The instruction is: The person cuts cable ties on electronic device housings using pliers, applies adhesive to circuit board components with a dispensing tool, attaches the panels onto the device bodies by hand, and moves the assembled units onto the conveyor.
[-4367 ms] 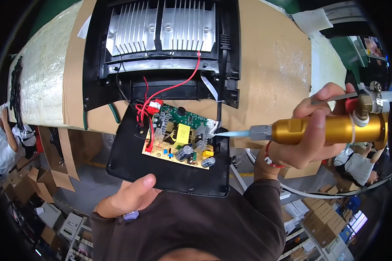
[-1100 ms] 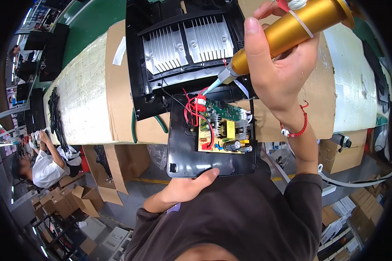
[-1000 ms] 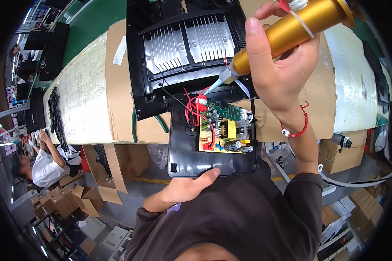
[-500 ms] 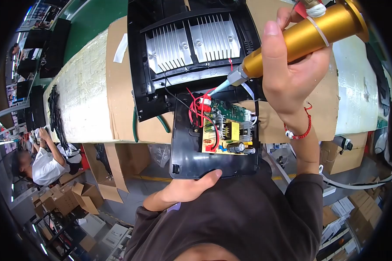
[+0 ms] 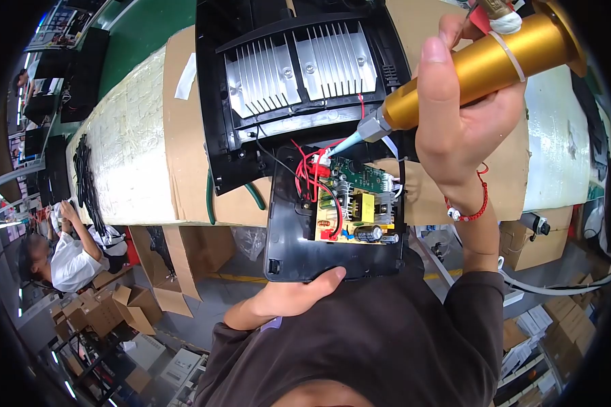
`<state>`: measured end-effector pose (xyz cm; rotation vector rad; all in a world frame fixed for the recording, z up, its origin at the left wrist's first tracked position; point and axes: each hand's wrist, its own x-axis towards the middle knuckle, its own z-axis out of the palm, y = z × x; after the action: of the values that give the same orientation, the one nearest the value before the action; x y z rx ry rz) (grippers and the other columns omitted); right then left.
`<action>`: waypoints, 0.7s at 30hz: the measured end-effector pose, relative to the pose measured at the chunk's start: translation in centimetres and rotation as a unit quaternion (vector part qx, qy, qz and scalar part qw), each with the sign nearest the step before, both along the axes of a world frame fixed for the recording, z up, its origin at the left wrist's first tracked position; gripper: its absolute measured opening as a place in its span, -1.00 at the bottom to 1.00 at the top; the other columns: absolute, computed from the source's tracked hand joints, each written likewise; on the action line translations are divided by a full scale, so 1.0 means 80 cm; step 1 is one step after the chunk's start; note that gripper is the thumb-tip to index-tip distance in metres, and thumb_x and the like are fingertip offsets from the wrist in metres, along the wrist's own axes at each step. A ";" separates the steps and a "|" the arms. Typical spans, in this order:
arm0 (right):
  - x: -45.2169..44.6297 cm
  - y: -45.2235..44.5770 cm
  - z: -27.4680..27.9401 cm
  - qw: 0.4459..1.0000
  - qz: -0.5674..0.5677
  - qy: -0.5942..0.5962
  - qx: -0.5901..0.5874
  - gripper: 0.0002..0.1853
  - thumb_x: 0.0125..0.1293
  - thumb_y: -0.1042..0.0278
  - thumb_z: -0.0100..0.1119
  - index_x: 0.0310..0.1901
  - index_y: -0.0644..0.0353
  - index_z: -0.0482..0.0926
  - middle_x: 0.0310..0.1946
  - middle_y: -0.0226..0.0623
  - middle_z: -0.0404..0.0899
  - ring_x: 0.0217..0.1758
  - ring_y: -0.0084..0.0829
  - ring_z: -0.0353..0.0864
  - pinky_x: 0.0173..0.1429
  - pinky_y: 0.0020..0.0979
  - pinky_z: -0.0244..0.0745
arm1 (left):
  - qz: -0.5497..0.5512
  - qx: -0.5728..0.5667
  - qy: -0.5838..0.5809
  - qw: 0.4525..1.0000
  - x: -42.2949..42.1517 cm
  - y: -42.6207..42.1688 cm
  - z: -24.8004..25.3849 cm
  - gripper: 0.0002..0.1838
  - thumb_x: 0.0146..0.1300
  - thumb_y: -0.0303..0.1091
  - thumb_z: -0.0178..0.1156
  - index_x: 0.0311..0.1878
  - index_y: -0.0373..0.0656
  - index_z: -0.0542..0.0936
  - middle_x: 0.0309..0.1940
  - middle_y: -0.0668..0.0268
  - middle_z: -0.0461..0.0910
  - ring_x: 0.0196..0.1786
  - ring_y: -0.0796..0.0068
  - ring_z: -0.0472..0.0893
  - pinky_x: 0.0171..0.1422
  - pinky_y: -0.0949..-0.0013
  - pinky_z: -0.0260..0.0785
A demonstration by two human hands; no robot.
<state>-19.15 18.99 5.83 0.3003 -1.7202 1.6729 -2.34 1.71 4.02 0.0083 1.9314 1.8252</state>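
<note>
My left hand grips the near edge of a black plastic cover, thumb on top. A circuit board with a yellow transformer and capacitors lies on this cover. My right hand is wrapped round a gold dispensing gun. Its pale blue nozzle points down-left, with the tip at the white and red connector at the board's upper left corner. Red wires loop beside that connector. Beyond the cover stands a black housing with two silver finned heat sinks.
Green-handled pliers lie partly under the housing on the cardboard sheet. A bundle of black cables is at the left. A person in white works at far left. Cardboard boxes stand below the table.
Since half a second ago, my right hand and the gun have shifted slightly right and down, the nozzle tip still at the connector. My left hand has kept its hold on the cover.
</note>
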 end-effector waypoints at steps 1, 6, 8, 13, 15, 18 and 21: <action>0.002 -0.003 0.003 1.000 0.000 -0.011 -0.014 -0.49 0.18 0.46 0.14 0.12 0.42 0.19 -0.25 -0.25 0.35 -0.40 -0.66 0.39 -0.28 -0.63 0.36 | 0.000 0.000 -0.001 1.000 0.001 0.000 0.000 -0.70 0.19 -0.52 0.20 0.02 -0.28 0.57 -0.10 0.24 0.61 -0.06 0.40 0.57 0.06 0.36 0.40; -0.001 0.013 -0.003 1.000 0.027 -0.002 -0.002 -0.56 0.23 0.47 0.14 0.08 0.40 0.24 -0.22 -0.23 0.42 -0.44 -0.66 0.44 -0.34 -0.62 0.38 | 0.000 0.004 0.023 1.000 -0.003 0.001 0.002 -0.73 0.19 -0.52 0.20 -0.02 -0.28 0.59 -0.16 0.25 0.62 -0.13 0.40 0.58 -0.01 0.35 0.42; -0.004 0.020 -0.008 0.996 0.050 0.043 0.057 -0.65 0.28 0.50 0.14 0.05 0.37 0.30 -0.17 -0.20 0.51 -0.44 -0.64 0.49 -0.34 -0.60 0.41 | 0.001 0.003 0.020 1.000 -0.003 0.001 0.002 -0.73 0.19 -0.52 0.19 -0.02 -0.28 0.59 -0.16 0.26 0.62 -0.13 0.41 0.58 -0.02 0.35 0.42; 0.000 0.019 -0.008 0.997 0.048 0.033 0.043 -0.63 0.28 0.51 0.13 0.07 0.39 0.29 -0.16 -0.19 0.50 -0.46 -0.63 0.50 -0.39 -0.60 0.41 | 0.040 0.037 -0.024 0.998 0.009 0.003 -0.007 -0.73 0.19 -0.52 0.20 -0.02 -0.27 0.59 -0.17 0.26 0.63 -0.13 0.42 0.58 -0.02 0.37 0.42; 0.002 0.018 -0.005 0.998 0.051 0.024 0.037 -0.62 0.28 0.52 0.13 0.08 0.39 0.29 -0.15 -0.20 0.49 -0.46 -0.63 0.49 -0.39 -0.59 0.41 | 0.042 0.040 -0.015 0.998 0.009 0.003 -0.007 -0.74 0.20 -0.52 0.19 -0.02 -0.27 0.59 -0.17 0.26 0.63 -0.14 0.43 0.58 -0.02 0.38 0.42; 0.005 0.017 0.001 0.998 0.051 0.010 0.041 -0.62 0.28 0.52 0.10 0.09 0.40 0.28 -0.16 -0.18 0.50 -0.48 -0.64 0.48 -0.42 -0.60 0.37 | 0.052 0.051 -0.017 0.997 0.010 0.004 -0.009 -0.74 0.20 -0.52 0.18 -0.02 -0.28 0.59 -0.18 0.27 0.63 -0.14 0.44 0.58 -0.03 0.38 0.42; 0.005 0.016 0.002 0.997 0.047 0.011 0.055 -0.58 0.26 0.49 0.08 0.11 0.43 0.25 -0.17 -0.12 0.50 -0.48 -0.64 0.47 -0.44 -0.61 0.35 | 0.036 0.051 -0.051 0.997 0.011 0.001 -0.010 -0.74 0.21 -0.52 0.18 -0.01 -0.28 0.58 -0.16 0.27 0.62 -0.12 0.44 0.58 -0.01 0.37 0.42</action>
<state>-18.73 20.28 6.00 0.4569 -1.8104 1.6378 -1.50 1.80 3.21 -0.1198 1.7896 1.9307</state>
